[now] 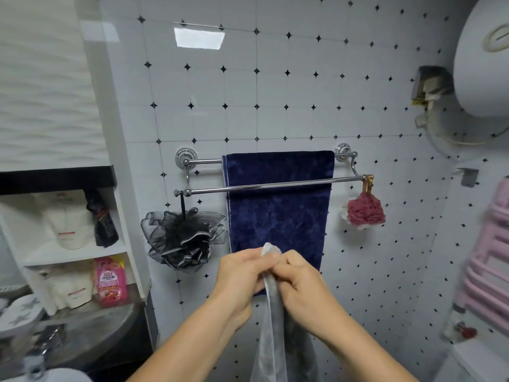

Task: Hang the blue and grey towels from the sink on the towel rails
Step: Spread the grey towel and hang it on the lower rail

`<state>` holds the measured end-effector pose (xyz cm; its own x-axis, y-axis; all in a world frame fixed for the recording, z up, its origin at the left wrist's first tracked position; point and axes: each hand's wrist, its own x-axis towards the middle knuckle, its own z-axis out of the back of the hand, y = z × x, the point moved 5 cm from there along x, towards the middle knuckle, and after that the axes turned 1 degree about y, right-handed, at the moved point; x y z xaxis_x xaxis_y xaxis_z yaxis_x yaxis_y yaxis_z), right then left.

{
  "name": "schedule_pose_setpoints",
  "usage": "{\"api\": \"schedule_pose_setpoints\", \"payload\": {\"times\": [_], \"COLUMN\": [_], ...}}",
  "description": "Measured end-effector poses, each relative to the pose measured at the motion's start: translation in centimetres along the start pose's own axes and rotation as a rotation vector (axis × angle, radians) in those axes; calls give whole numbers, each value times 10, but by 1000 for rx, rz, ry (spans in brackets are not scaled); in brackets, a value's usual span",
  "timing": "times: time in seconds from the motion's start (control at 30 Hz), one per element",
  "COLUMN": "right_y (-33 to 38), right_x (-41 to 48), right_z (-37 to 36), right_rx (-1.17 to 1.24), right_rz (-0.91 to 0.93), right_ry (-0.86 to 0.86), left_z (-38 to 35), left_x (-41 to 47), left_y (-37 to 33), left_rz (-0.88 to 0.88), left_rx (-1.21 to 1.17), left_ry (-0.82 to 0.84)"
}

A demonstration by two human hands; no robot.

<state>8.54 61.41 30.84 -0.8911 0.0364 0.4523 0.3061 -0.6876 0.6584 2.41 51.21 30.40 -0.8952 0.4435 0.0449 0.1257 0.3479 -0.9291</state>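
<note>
White diamond-dotted tiles back the double towel rail (264,184), the blue towel (278,205) already draped on its far bar, while near it left hand (242,274) and right hand (305,282) pinch the limp, light grey towel (271,312) by its top edge, best spread at the corners.

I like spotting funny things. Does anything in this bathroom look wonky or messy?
Not much. The blue towel hangs straight on the back rail. The grey towel is bunched up, dangling from the left hand and right hand, not yet hung. The front rail is bare.
</note>
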Motion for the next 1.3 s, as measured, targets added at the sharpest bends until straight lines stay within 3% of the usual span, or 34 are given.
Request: {"api": "schedule_pose_setpoints", "payload": {"times": [0.07,0.13,0.2,0.27,0.37,0.5,0.67,0.83,0.97,1.07,1.3], "right_y": [-3,-13,-29,-42,-47,-61,-71,-109,-171,-197,-197], "right_x": [0,4,12,22,36,48,58,36,12,18,80], "right_z": [5,14,29,47,48,49,60,61,65,89,173], "right_rx": [60,269,433,432,480,595,447,389,-98,-229,-619], "right_rz": [21,-46,-106,-93,13,-22,32,-17,-85,-211,-175], "right_ry": [47,42,-86,-170,93,427,636,860,997,950,369], "left_z": [4,7,7,3,-7,-23,-39,-17,21,36,60], "left_x": [1,5,10,16,26,37,41,35,25,25,22], "left_y": [-2,-5,-9,-16,-26,-29,-31,-49,-69,-70,-56], "left_rz": [-2,-6,-48,-125,-204,-196,-231,-318,-340,-335,-349], "left_rx": [6,39,141,270,405,504,515,408,213,339,502], "left_ry": [15,2,4,16,11,-1,-86,-333,-441,-437,-478]}}
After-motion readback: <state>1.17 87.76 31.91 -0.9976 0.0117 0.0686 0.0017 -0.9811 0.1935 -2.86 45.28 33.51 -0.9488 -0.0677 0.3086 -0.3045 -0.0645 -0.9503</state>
